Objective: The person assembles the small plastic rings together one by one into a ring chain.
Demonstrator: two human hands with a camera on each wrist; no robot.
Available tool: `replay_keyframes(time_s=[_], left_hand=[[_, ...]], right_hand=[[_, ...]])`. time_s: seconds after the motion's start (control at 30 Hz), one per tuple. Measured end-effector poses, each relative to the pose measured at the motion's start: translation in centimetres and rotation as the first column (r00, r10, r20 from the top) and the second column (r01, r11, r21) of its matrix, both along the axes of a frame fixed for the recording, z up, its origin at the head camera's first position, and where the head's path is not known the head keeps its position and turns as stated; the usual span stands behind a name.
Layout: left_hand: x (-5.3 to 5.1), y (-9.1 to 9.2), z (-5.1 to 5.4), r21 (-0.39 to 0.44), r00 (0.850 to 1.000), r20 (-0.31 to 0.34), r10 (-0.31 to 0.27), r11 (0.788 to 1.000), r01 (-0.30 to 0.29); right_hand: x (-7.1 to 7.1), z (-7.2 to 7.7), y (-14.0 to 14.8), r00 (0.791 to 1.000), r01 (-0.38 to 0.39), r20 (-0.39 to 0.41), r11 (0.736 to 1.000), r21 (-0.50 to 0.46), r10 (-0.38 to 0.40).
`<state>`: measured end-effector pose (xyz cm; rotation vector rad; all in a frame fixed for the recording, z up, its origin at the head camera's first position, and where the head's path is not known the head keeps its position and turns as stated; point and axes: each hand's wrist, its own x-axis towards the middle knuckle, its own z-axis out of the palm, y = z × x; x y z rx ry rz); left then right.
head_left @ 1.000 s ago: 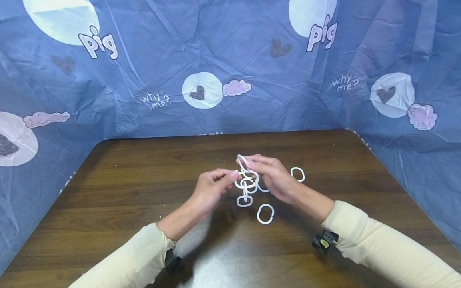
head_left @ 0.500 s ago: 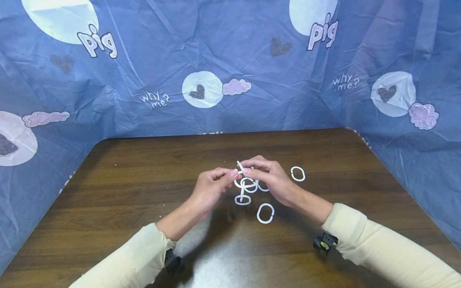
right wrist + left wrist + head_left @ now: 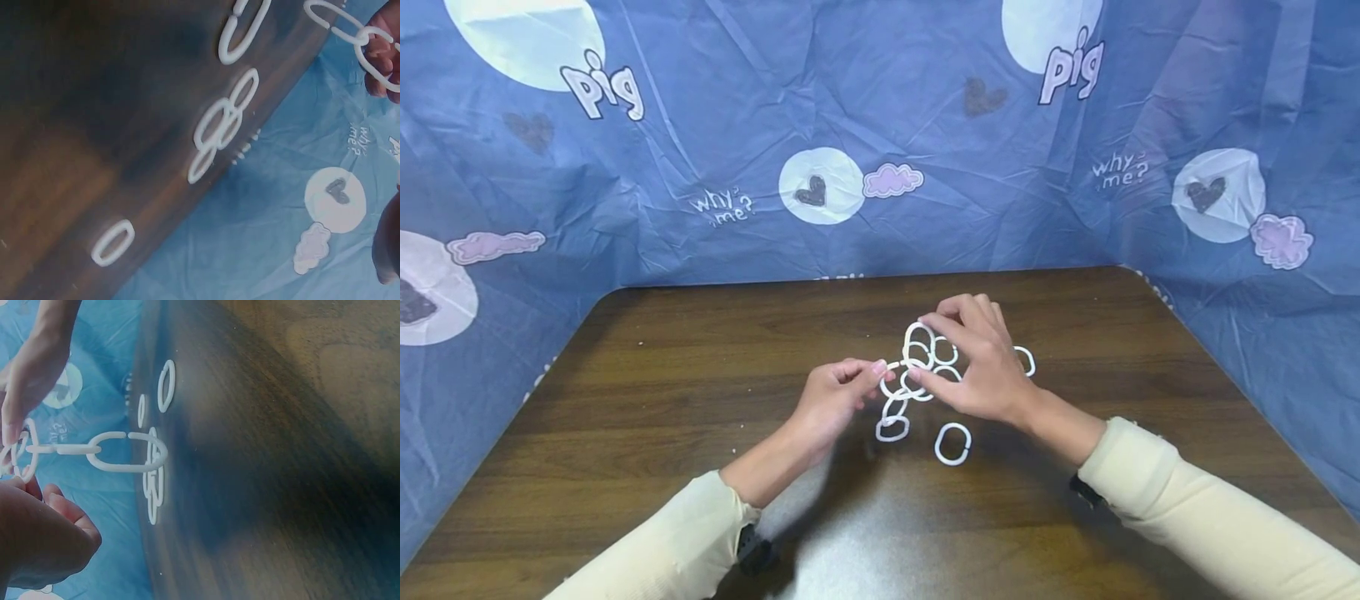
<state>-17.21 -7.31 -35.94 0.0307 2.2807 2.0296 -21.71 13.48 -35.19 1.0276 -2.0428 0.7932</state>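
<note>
In the head view, my left hand pinches a white plastic chain link between thumb and fingertips. Two more joined links hang below it, the lowest link above the table. At its right my right hand holds another white link between forefinger and thumb, spread along its length. Whether that link is joined to the left hand's chain cannot be told. The left wrist view shows the hanging link with a narrow gap in one side. Fingers hide part of the held links.
Several overlapping white links lie on the brown table behind the hands. Single loose links lie nearer and farther right. A blue printed cloth stands around the table's back and sides.
My right hand has moved right and up, its thumb and forefinger spreading apart around the link. The left hand has shifted slightly left, and the hanging links have swung left.
</note>
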Motion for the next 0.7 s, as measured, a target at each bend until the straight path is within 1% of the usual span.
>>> replay_keyframes(time_s=[0.03, 0.1, 0.17, 0.23, 0.4, 0.57, 0.7], left_hand=[[0.02, 0.01, -0.03, -0.003, 1.0, 0.002, -0.001, 1.0, 0.001], [0.03, 0.05, -0.14, -0.005, 1.0, 0.002, -0.003, 1.0, 0.003], [0.02, 0.1, -0.21, 0.004, 1.0, 0.003, -0.003, 1.0, 0.003], [-0.01, 0.14, -0.32, 0.006, 1.0, 0.002, 0.006, 1.0, -0.006], [-0.07, -0.03, -0.41, 0.022, 1.0, -0.003, 0.006, 1.0, -0.006], [-0.19, -0.2, -0.18, 0.039, 1.0, 0.005, 0.0, 0.999, 0.0], [-0.27, -0.17, 0.04, 0.055, 1.0, -0.008, -0.001, 0.998, 0.002]], right_hand=[[-0.11, 0.15, 0.01, 0.999, 0.003, -0.05, 1.0, 0.008, -0.002], [-0.23, 0.43, -0.01, 0.993, 0.004, -0.121, 1.0, 0.017, -0.002], [-0.23, 0.68, -0.1, 0.986, 0.001, -0.166, 1.0, 0.025, 0.003], [-0.14, 0.88, -0.23, 0.982, -0.002, -0.19, 0.999, 0.041, 0.01], [0.14, 0.97, -0.56, 0.975, 0.001, -0.222, 0.995, 0.103, 0.022], [0.22, 0.73, -0.61, 0.973, -0.002, -0.227, 0.992, 0.126, 0.031], [0.3, 0.62, -0.6, 0.973, 0.007, -0.228, 0.988, 0.154, 0.028]])
